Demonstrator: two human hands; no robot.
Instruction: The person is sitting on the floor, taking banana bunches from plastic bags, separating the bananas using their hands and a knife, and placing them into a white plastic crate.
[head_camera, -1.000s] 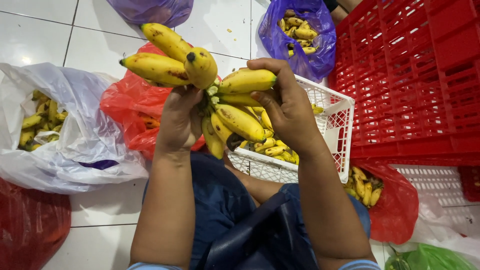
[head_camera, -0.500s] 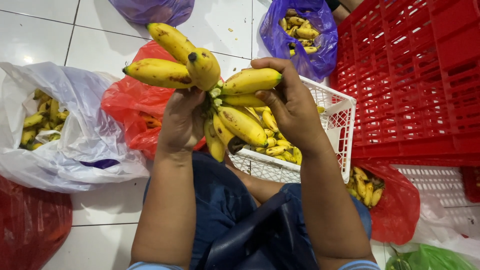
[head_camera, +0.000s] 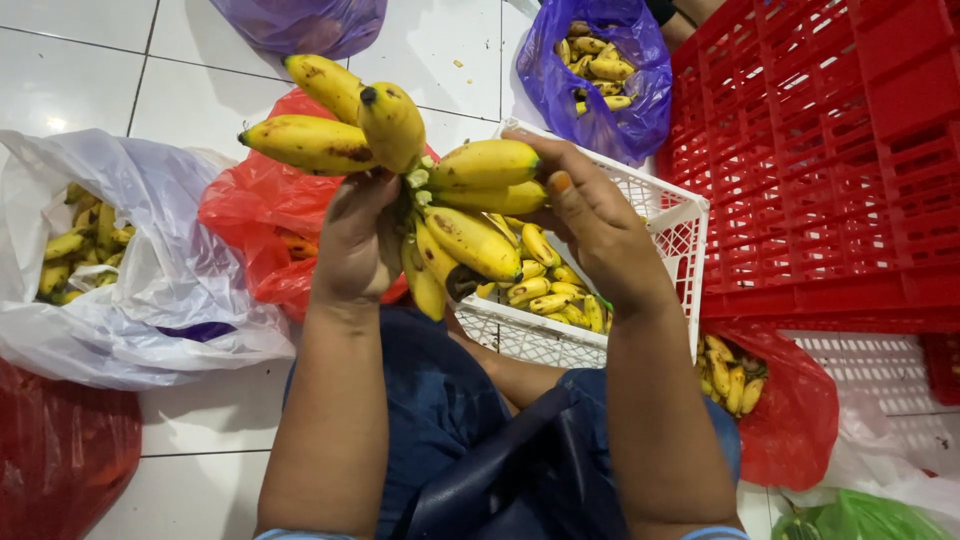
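Gripping banana bunch (head_camera: 440, 190) w/ both hands: left hand (head_camera: 357, 240) closed round stem, right hand (head_camera: 590, 225) closed on right-side fruit, white basket (head_camera: 680, 215) just beneath.

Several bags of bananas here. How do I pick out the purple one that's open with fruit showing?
Start at the big red crate on the right and go to its upper left corner. The purple bag lies there on the white tiles, beyond the white basket. Its mouth gapes, showing small yellow bananas; the other purple bag shows none.

A fruit-sorting floor: bagged bananas (head_camera: 598, 55), red crates (head_camera: 830, 150) stacked on white tiles (head_camera: 80, 60).
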